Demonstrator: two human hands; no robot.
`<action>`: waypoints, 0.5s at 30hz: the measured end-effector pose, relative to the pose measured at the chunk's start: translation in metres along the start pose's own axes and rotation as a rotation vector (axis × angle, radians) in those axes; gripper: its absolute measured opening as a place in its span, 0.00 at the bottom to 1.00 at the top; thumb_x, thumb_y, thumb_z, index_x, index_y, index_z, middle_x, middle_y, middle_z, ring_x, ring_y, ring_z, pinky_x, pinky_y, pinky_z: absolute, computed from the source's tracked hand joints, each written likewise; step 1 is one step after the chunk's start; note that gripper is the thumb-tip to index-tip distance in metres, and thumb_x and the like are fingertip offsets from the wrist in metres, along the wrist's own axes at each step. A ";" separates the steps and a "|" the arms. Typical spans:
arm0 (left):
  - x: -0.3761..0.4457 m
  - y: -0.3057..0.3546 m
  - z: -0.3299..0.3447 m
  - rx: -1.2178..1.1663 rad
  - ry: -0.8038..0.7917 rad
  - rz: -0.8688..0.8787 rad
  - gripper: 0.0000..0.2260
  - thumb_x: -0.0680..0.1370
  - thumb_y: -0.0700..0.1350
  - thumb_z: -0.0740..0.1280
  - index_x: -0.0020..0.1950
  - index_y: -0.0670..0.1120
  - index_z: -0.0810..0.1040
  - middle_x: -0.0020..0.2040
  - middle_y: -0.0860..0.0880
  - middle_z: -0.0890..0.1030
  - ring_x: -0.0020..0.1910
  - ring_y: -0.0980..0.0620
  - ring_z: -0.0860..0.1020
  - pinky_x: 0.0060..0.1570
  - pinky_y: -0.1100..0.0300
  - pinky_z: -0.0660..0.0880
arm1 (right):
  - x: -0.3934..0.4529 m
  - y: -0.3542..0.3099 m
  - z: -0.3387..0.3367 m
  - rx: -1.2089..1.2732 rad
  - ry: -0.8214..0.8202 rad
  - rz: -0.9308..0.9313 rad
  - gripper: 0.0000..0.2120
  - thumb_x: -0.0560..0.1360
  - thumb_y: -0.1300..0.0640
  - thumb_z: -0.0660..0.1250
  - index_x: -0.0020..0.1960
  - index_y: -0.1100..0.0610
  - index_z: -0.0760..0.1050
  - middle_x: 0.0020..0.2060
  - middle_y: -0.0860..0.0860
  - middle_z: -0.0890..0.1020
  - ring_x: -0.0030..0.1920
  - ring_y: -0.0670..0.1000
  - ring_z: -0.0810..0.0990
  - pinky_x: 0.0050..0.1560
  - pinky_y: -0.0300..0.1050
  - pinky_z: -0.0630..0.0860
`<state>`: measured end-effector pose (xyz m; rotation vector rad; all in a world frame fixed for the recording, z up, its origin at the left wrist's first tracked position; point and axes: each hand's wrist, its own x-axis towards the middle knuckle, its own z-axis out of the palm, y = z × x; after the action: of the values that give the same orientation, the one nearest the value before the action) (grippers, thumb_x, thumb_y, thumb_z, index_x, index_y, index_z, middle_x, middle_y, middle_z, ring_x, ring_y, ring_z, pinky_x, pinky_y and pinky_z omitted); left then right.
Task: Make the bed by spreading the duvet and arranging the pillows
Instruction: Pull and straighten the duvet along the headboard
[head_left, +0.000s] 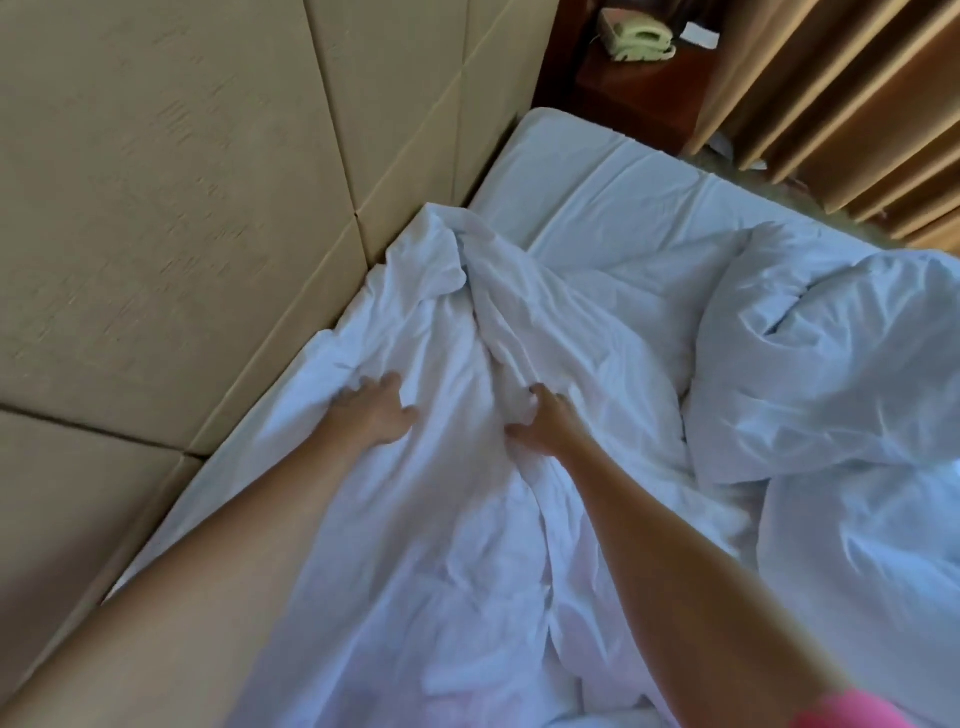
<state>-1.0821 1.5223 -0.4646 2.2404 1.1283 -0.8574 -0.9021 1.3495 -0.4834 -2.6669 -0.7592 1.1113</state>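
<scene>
A padded beige headboard (171, 218) fills the left of the view, its panels meeting the bed's head edge. The white duvet (447, 519) lies crumpled along that edge, bunched into a ridge that runs from the near part of the bed up toward the far head corner, where a folded peak touches the headboard. The left hand (371, 413) rests palm down on the duvet just beside the head edge, fingers spread and slightly bent into the cloth, thumb out to the side; it presses rather than grips. The right hand (545, 423) lies on the ridge near the middle of the bed, fingers curled into a fold of the duvet and gathering it, thumb splayed toward the left hand. Both forearms are bare and reach in from the near edge; a pink sleeve (857, 712) shows at the lower right corner of the view. Beyond the duvet, the fitted sheet (597, 182) lies exposed at the far head corner, with creases across it. A white pillow (810, 358) lies rumpled toward the bed's far side, right of the hands and apart from them, partly overlapping more white bedding below it. Past the far corner stands a dark wooden nightstand (623, 98) carrying a pale telephone (639, 39). Tan curtains (857, 104) hang along the right.
</scene>
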 end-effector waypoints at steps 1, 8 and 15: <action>-0.015 0.004 0.008 0.026 0.006 -0.010 0.33 0.80 0.63 0.54 0.79 0.48 0.48 0.78 0.39 0.55 0.74 0.34 0.58 0.71 0.40 0.60 | -0.018 0.011 0.009 0.011 0.013 0.022 0.37 0.69 0.45 0.75 0.73 0.49 0.62 0.64 0.57 0.72 0.65 0.60 0.72 0.61 0.53 0.74; -0.108 0.033 0.072 0.066 -0.033 0.061 0.30 0.80 0.57 0.58 0.77 0.44 0.56 0.75 0.39 0.60 0.73 0.37 0.63 0.69 0.40 0.63 | -0.094 0.095 0.073 0.246 -0.034 0.266 0.50 0.72 0.40 0.71 0.80 0.56 0.44 0.76 0.59 0.62 0.75 0.60 0.61 0.73 0.55 0.63; -0.141 0.084 0.111 -0.020 0.155 0.240 0.16 0.81 0.51 0.58 0.66 0.45 0.71 0.65 0.46 0.71 0.64 0.44 0.69 0.62 0.50 0.68 | -0.089 0.153 0.108 0.549 0.065 0.416 0.37 0.71 0.36 0.66 0.74 0.50 0.59 0.65 0.57 0.73 0.64 0.63 0.74 0.56 0.61 0.78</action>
<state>-1.1120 1.3302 -0.4280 2.3977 0.9034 -0.5817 -0.9703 1.1678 -0.5550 -2.4030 0.1235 1.1049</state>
